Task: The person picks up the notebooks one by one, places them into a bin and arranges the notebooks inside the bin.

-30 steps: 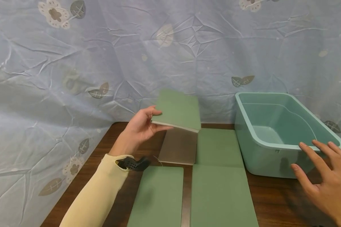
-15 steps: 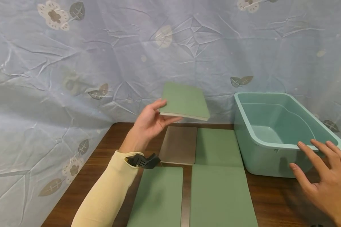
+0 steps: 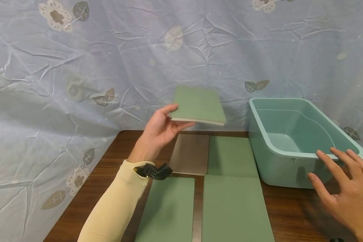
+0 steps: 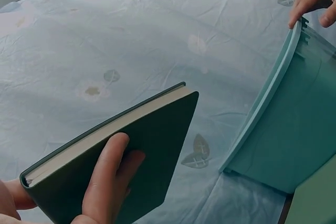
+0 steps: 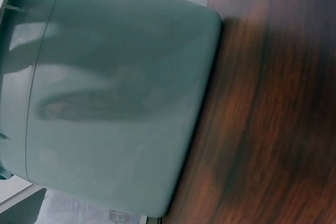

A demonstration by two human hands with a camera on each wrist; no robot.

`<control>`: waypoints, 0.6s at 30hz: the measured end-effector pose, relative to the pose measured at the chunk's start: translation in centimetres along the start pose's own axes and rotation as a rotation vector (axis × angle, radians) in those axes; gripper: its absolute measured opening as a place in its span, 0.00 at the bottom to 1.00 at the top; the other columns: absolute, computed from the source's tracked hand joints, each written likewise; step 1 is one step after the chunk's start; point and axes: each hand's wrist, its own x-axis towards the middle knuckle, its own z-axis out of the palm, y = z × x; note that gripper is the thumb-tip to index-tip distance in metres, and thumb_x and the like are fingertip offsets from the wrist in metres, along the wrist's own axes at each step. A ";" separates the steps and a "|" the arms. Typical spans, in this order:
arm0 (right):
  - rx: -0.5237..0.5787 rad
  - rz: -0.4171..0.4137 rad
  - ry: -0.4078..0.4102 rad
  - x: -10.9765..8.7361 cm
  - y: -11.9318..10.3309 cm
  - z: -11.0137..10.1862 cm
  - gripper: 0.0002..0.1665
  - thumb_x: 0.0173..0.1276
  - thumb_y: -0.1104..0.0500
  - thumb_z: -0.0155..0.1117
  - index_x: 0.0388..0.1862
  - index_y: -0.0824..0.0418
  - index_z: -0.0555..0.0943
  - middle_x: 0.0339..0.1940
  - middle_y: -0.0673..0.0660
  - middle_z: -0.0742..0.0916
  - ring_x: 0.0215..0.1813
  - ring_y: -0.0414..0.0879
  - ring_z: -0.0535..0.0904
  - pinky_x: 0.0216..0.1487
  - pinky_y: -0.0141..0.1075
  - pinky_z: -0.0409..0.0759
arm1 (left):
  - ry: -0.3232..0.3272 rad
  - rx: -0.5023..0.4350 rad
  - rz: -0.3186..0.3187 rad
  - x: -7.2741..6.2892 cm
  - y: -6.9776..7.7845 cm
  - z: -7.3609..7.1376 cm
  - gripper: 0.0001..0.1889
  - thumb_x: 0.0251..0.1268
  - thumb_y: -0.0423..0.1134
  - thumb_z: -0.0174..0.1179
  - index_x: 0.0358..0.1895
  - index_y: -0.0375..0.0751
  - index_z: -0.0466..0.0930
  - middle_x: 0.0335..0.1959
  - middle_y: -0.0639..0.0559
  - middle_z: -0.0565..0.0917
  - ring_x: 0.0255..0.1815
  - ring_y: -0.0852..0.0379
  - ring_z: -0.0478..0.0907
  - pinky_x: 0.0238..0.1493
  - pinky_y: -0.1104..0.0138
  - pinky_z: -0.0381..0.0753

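Pale green hardcover notebook (image 3: 198,104) held in the left hand (image 3: 160,127), above a dark wood-grain table (image 3: 287,218).
The left hand grips the notebook by its left side, thumb on the upper cover and fingers beneath; the white page edge faces the viewer, and the notebook is in the air, well apart from the turquoise plastic tub (image 3: 285,171) at the right. The right hand (image 3: 348,188) is spread, holding nothing, its fingertips at the tub's near rim. On the table lie a brown notebook (image 3: 190,154), a green notebook (image 3: 169,208) nearer the viewer, and, to their right, two green rectangular covers, the far one (image 3: 233,156) just beside the tub and the near one (image 3: 236,208) adjoining it. A pale blue patterned cloth (image 3: 139,67) hangs behind.
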 end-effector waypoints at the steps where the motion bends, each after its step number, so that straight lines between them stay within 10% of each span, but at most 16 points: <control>1: 0.001 0.000 0.002 0.0 0.0 0.0 0.43 0.78 0.28 0.53 0.67 0.61 0.84 0.65 0.79 0.80 0.75 0.78 0.67 0.86 0.60 0.55 | -0.004 0.007 0.004 0.0 0.0 0.0 0.22 0.87 0.35 0.44 0.77 0.45 0.64 0.69 0.43 0.76 0.80 0.40 0.70 0.44 0.47 0.92; 7: 0.015 0.001 -0.001 0.1 0.1 0.0 0.43 0.78 0.28 0.54 0.67 0.62 0.84 0.64 0.79 0.80 0.76 0.77 0.68 0.86 0.61 0.56 | -0.042 0.048 0.026 0.1 -0.5 0.3 0.24 0.87 0.32 0.43 0.80 0.44 0.63 0.73 0.42 0.71 0.57 0.49 0.86 0.46 0.49 0.93; 18: 0.009 0.025 -0.038 -0.2 0.4 -0.2 0.42 0.79 0.28 0.52 0.69 0.60 0.83 0.66 0.79 0.79 0.77 0.77 0.66 0.86 0.63 0.54 | -0.084 0.123 0.006 0.9 -1.6 1.8 0.26 0.86 0.30 0.42 0.82 0.42 0.63 0.79 0.44 0.71 0.78 0.47 0.72 0.67 0.43 0.78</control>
